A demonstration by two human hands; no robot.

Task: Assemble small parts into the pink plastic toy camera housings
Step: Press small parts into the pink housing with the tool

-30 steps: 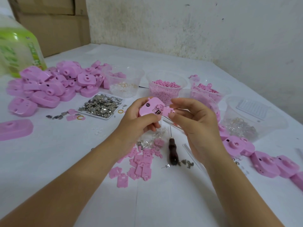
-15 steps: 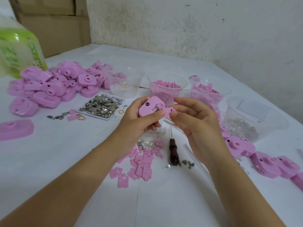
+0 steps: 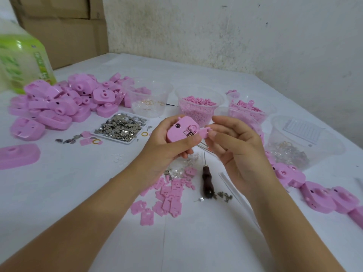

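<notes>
Grips rounded pink plastic housing (image 3: 177, 132), metal contacts (image 3: 189, 132) exposed, in left hand (image 3: 167, 148); pinches flat pink tab (image 3: 204, 132) at its right edge, right hand (image 3: 234, 148).

Soft, even, fairly bright light; faint shadows; wide-angle bowing and slight blur toward the edges.

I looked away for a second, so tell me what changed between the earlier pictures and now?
No clear move. The left hand holds the pink housing where it was; the right hand still pinches the small pink part at the housing's right edge. The dark-handled tool stayed on the table.
</notes>
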